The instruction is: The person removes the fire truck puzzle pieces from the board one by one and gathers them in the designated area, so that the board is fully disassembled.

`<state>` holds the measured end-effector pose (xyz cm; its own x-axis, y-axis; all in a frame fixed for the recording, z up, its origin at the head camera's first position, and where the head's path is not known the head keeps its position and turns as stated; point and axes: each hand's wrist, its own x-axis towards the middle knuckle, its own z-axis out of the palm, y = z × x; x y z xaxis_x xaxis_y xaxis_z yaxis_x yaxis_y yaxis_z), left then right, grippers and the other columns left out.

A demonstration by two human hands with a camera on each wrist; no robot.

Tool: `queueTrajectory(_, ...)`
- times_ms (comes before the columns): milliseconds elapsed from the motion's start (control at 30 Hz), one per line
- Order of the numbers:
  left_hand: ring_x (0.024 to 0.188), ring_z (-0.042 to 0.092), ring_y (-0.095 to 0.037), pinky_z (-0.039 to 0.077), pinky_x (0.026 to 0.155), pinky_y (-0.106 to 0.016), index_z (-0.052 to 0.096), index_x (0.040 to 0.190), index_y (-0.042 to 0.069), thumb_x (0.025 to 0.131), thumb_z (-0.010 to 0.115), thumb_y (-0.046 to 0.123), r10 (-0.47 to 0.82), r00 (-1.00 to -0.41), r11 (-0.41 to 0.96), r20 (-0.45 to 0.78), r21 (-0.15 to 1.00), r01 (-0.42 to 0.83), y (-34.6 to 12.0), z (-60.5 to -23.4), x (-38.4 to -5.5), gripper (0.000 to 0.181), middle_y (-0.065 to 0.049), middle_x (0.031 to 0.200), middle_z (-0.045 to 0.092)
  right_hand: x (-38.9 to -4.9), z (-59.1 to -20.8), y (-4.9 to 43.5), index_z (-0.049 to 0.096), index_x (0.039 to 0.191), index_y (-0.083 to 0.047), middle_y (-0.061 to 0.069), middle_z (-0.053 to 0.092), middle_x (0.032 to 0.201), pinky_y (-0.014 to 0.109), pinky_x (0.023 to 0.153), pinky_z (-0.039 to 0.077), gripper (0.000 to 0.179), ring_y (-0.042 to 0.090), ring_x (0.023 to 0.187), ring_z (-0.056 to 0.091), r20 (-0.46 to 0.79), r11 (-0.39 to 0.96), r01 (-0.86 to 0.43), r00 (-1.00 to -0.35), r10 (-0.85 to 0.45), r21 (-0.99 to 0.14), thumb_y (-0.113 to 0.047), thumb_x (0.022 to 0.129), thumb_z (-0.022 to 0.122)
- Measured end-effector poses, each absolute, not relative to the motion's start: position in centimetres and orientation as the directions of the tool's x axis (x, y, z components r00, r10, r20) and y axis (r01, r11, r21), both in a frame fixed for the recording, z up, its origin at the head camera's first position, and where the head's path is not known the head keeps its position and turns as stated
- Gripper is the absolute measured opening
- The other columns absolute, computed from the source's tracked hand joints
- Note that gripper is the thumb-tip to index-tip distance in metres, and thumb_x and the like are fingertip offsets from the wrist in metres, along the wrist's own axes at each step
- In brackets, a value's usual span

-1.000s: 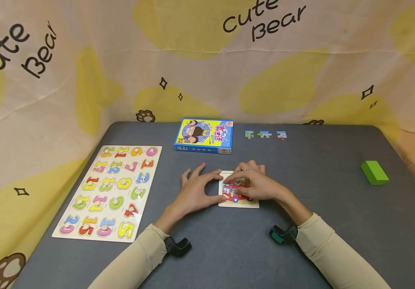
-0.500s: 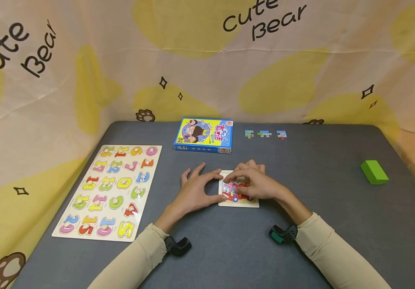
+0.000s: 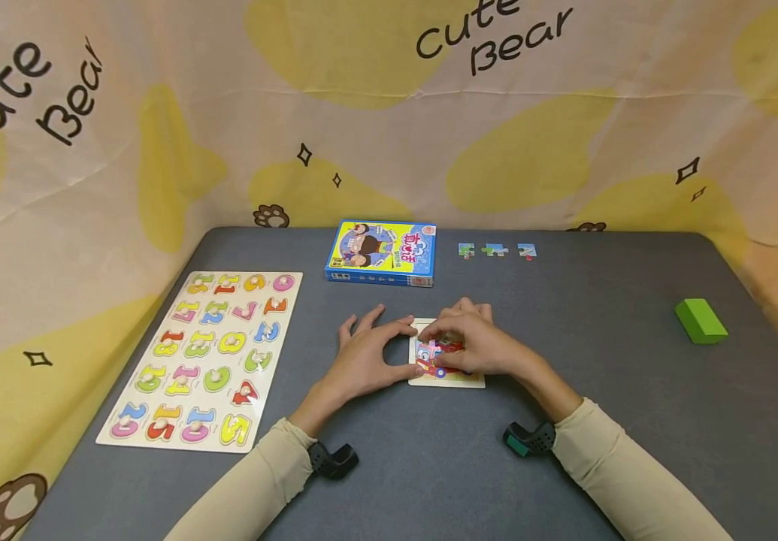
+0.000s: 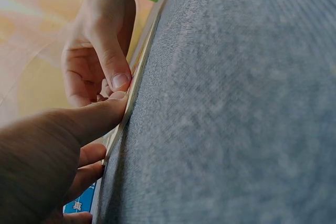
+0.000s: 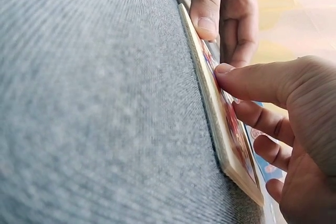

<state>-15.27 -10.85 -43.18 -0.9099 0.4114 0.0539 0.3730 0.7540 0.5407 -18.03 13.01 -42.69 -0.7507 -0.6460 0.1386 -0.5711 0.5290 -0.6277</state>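
Observation:
A small square jigsaw board point(image 3: 452, 383) with a red truck picture lies flat on the table. At its left side my left hand point(image 3: 368, 364) holds it, thumb on the lower left corner and forefinger at the upper left. My right hand point(image 3: 479, 342) reaches over the picture from the right, thumb and forefinger pinching at a puzzle piece in it; the hand mostly hides that piece. In the right wrist view the right thumb point(image 5: 231, 77) sits on the face of the board point(image 5: 210, 103). The left wrist view shows both thumbs close together at the board's edge.
Behind the board stand a blue and yellow box point(image 3: 380, 254) and three loose jigsaw pieces point(image 3: 494, 250). A white number board point(image 3: 213, 353) with knobbed numerals lies at left. Far right is a green block point(image 3: 700, 321). A patterned cloth point(image 3: 389, 135) hangs beyond the table.
My right hand has shifted very slightly, its thumb now covering more of the truck's right part. My left hand keeps its place at the board's left side.

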Motion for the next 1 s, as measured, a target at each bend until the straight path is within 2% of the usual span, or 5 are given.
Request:
queueTrajectory(300,0.156,0.024,-0.034,0.004,0.12,-0.068,0.069,0.13,0.025,0.081,0.082,0.05,0.414,-0.908,0.751,0.058,0.542,0.377,-10.9,-43.1,-15.3,0.057,0.007,0.152,0.056,-17.9,-42.7,12.9,0.078,0.112,-0.022,-0.007,0.061,0.083,0.043,0.083,0.017,0.029,0.016,0.087,0.036,0.139,0.543,-0.565,-0.761,-0.633,-0.622,-0.018,0.083,0.082)
queueTrajectory(533,0.156,0.025,-0.033,0.005,0.12,-0.068,0.069,0.13,0.025,0.081,0.082,0.05,0.414,-0.908,0.751,0.062,0.54,0.379,-11.0,-43.3,-15.2,0.056,0.007,0.151,0.056,-17.9,-42.9,12.9,0.077,0.11,-0.022,-0.01,0.064,0.089,0.043,0.083,0.018,0.028,0.016,0.089,0.038,0.14,0.539,-0.557,-0.765,-0.628,-0.632,-0.018,0.083,0.082)
queueTrajectory(800,0.156,0.024,-0.034,0.004,0.119,-0.069,0.069,0.131,0.024,0.082,0.081,0.05,0.417,-0.907,0.745,0.058,0.549,0.378,-11.0,-43.3,-15.1,0.057,0.007,0.152,0.055,-18.3,-42.8,13.8,0.077,0.113,-0.023,-0.009,0.07,0.104,0.043,0.083,0.017,0.03,0.017,0.092,0.042,0.145,0.49,-0.538,-0.761,-0.632,-0.686,-0.016,0.084,0.081)
queueTrajectory(1000,0.156,0.024,-0.035,0.002,0.119,-0.07,0.068,0.132,0.025,0.082,0.081,0.049,0.419,-0.906,0.743,0.058,0.552,0.379,-10.9,-43.3,-15.1,0.058,0.007,0.153,0.055,-18.7,-42.5,14.9,0.076,0.114,-0.022,-0.008,0.071,0.106,0.043,0.081,0.018,0.031,0.019,0.094,0.047,0.166,0.481,-0.534,-0.77,-0.616,-0.695,-0.018,0.085,0.08)
